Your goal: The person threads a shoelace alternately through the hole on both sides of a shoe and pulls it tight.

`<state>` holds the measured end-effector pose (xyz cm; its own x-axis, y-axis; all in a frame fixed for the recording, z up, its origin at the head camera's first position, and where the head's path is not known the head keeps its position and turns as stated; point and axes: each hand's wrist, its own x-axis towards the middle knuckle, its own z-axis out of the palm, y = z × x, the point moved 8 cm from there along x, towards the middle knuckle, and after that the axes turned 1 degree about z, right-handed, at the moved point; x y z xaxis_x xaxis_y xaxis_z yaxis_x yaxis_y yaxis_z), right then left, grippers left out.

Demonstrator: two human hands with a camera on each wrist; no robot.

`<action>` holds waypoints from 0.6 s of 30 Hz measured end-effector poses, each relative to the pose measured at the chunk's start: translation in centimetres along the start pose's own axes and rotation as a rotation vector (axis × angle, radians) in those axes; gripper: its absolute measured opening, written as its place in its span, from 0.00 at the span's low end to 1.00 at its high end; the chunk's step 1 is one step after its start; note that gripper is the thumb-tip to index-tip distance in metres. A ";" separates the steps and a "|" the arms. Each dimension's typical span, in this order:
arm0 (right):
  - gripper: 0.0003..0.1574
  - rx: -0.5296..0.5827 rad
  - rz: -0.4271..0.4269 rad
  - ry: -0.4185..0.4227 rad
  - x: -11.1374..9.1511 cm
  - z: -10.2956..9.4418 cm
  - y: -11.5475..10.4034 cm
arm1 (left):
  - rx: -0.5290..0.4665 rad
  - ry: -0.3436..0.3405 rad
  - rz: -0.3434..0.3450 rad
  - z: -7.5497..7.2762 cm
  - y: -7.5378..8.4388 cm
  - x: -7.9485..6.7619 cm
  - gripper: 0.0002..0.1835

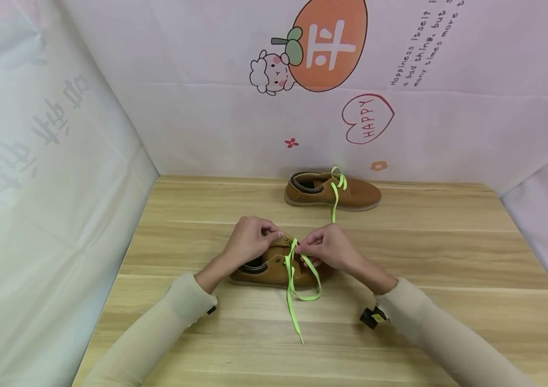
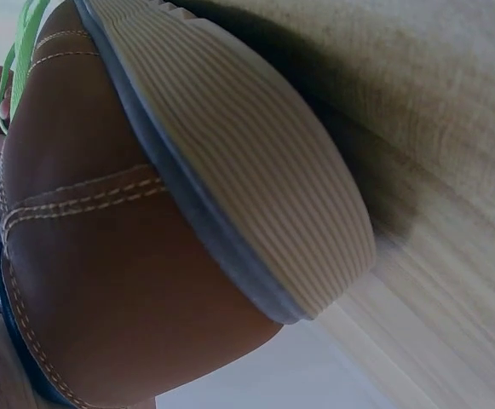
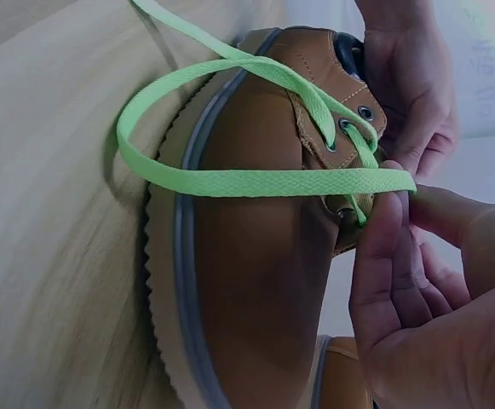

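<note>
A brown leather shoe [image 1: 266, 276] lies on the table, toe to the right, partly covered by both hands. My left hand [image 1: 250, 237] pinches the eyelet flap [image 1: 285, 240] on the shoe's far side. Near the lace holes, my right hand [image 1: 328, 247] pinches a neon green shoelace [image 3: 264, 182] between thumb and fingers. One length of this lace loops over the shoe's front, and a loose end [image 1: 295, 317] trails onto the wood. In the left wrist view the shoe's side [image 2: 128, 290] and ribbed sole [image 2: 256, 162] fill much of the picture.
Behind, a second brown shoe [image 1: 361, 194] with a green lace [image 1: 335, 196] stands close to the back wall. The wooden table [image 1: 438, 322] is bordered by white printed cloth [image 1: 206, 118] at the back and sides.
</note>
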<state>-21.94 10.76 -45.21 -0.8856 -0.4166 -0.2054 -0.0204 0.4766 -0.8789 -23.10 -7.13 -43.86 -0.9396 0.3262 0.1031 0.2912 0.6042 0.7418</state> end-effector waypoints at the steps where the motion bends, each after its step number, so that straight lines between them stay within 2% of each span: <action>1: 0.08 -0.009 0.001 -0.006 0.2 0.1 -0.1 | 0.001 0.001 0.001 0.0 0.0 0.0 0.07; 8: 0.11 -0.034 0.023 -0.043 0.7 0.8 -0.3 | 0.010 0.017 0.005 0.0 0.3 -0.1 0.06; 18: 0.10 -0.054 0.030 -0.025 1.1 1.1 -1.5 | 0.014 0.033 -0.013 0.0 0.1 -0.2 0.06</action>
<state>-22.35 8.75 -44.55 -0.8743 -0.4202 -0.2429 -0.0191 0.5300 -0.8478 -22.88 -7.14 -43.84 -0.9487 0.2941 0.1156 0.2811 0.6184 0.7339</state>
